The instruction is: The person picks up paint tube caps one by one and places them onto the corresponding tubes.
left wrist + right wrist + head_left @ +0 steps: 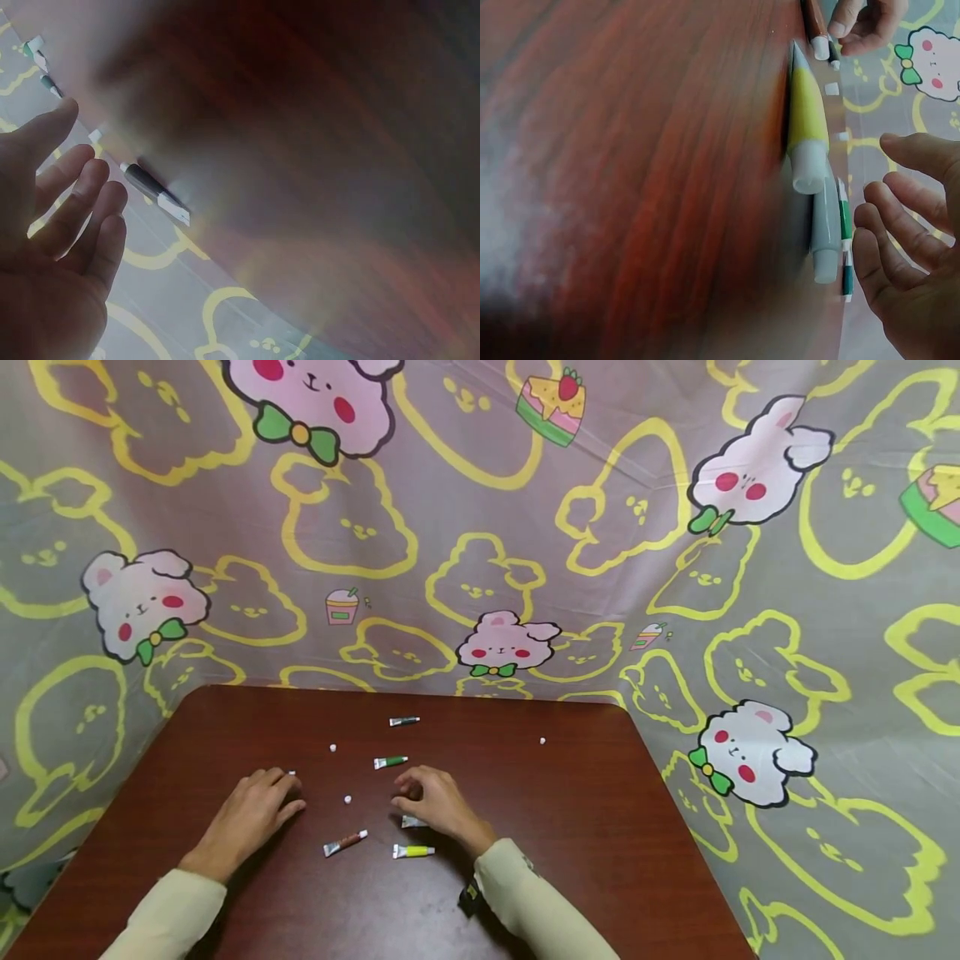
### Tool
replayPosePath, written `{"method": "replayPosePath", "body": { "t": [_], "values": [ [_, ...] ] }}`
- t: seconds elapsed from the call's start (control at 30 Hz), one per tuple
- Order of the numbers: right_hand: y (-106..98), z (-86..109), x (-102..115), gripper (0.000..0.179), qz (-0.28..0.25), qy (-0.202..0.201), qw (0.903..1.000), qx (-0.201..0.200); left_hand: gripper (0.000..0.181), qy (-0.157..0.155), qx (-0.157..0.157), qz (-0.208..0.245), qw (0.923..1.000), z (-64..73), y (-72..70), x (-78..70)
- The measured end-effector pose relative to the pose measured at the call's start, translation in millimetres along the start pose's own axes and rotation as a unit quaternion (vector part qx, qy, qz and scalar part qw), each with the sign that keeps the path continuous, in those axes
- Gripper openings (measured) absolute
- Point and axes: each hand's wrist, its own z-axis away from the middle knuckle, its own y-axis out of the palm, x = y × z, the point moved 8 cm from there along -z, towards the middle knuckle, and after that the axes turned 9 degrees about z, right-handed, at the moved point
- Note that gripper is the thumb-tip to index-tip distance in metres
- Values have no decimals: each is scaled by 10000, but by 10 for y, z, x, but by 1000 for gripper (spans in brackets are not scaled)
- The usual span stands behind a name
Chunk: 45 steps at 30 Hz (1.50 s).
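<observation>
On the brown table, my left hand [258, 806] lies loosely bent, with no object in its fingers. A dark paint tube [156, 191] lies by its fingertips in the left wrist view; the head view shows only its white tip past the knuckles. My right hand [431, 797] hovers, thumb and fingers apart, above a grey paint tube [826, 225] that it partly hides in the head view. A green paint tube [391, 762] lies just beyond its fingers. Nearer me are a yellow paint tube [414, 852] and a brown paint tube [346, 843].
Small white caps lie on the table [600, 860]: one cap [347, 799] between the hands, another [333, 747] farther back, a third [542, 741] at right. A dark green tube [405, 722] lies near the back edge. Patterned cloth [480, 568] hangs around the table.
</observation>
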Motion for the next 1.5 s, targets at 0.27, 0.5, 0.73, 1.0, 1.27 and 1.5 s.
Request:
{"method": "replayPosePath", "body": {
  "t": [0.27,0.5,0.73,1.0,1.27,1.5],
  "values": [
    [49,-74,61,28,195,-119,9997,103,27,-20,-87,-88,9999,-54,-13,59],
    [89,-144,108,28,284,-252,9993,64,33,-178,-38,-221,9996,-121,-24,121],
    [134,-189,163,29,391,-215,9987,233,38,42,-372,-376,9986,-137,-58,171],
    [185,-216,202,26,320,-123,9986,394,39,-12,-329,-445,9985,-161,-50,237],
    [293,-275,206,26,382,-10,9978,544,39,-20,-368,-484,9981,-146,-54,305],
    [372,-296,265,29,727,-62,9955,604,37,-115,-258,-524,9982,-161,-57,343]
  ]
}}
